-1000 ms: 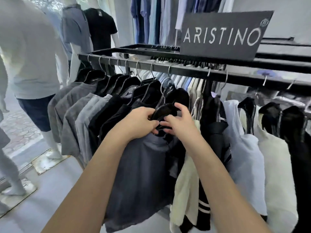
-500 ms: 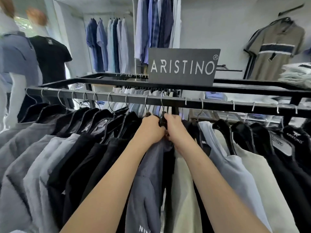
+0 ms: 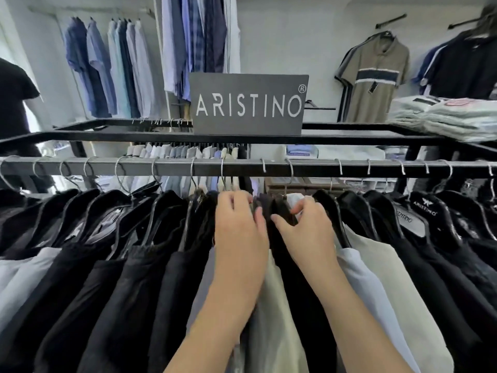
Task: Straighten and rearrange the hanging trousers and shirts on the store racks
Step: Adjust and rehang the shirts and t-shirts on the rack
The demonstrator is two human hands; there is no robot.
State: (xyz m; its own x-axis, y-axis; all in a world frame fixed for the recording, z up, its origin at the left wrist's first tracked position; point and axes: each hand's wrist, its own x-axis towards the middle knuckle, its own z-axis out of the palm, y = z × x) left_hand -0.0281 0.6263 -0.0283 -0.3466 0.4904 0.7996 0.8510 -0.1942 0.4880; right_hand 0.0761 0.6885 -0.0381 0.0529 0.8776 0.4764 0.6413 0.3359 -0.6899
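Plainly mid-job, the person has both hands up at the middle of the rail. The left hand (image 3: 239,227) lies with its fingers fairly straight against the shoulder of a dark garment, thumb reaching toward the gap, pressing rather than gripping as far as can be seen. The right hand (image 3: 306,224) has its fingers curled at the top of a black hanger (image 3: 279,211), seemingly pinching it, though the fingertips are partly hidden. Between the two hands hang a dark garment and, just below, a cream garment (image 3: 274,313).

As a judgement, the task is partway done. To the left, the dark garments (image 3: 121,265) hang in a fairly even row with hooks spaced along the front rail (image 3: 242,166). To the right, pale and black pieces (image 3: 403,265) also hang in order. The bunched spot under the hands looks like the piece being set right now; spacing it and working on along the rack appears left to do.

As for what holds things: the front rail carries this whole row, a rear rail (image 3: 121,123) behind the brand sign (image 3: 248,103) carries light shirts, and a stack of folded shirts (image 3: 441,117) rests on the rack top at the right. Blue shirts (image 3: 107,68) hang on the far wall.
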